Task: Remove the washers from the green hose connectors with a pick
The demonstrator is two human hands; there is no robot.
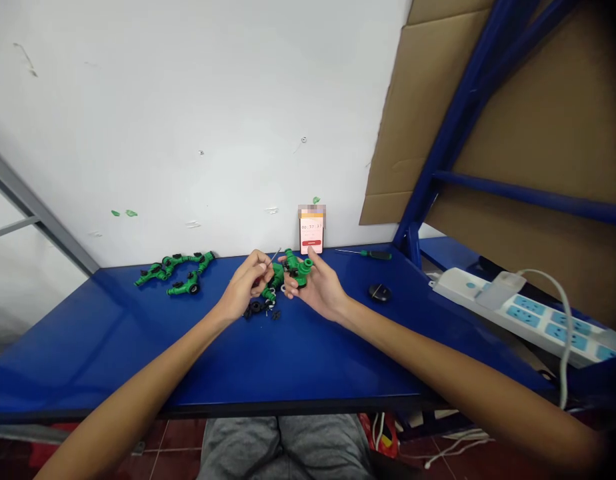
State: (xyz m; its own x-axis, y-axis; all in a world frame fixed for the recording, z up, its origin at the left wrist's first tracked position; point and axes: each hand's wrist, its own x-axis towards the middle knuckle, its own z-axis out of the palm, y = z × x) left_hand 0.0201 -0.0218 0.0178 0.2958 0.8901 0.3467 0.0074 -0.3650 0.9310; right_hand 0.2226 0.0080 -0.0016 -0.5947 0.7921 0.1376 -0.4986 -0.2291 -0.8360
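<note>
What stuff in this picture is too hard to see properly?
Head view, the only one:
- thin tool in the left hand: too small to tell what kind.
- green fitting in the right hand: partly covered by the fingers.
- small black parts on the blue table: too tiny to name.
- timer screen: top blurred, digits too small.
- power strip: cut off by the right edge.
</note>
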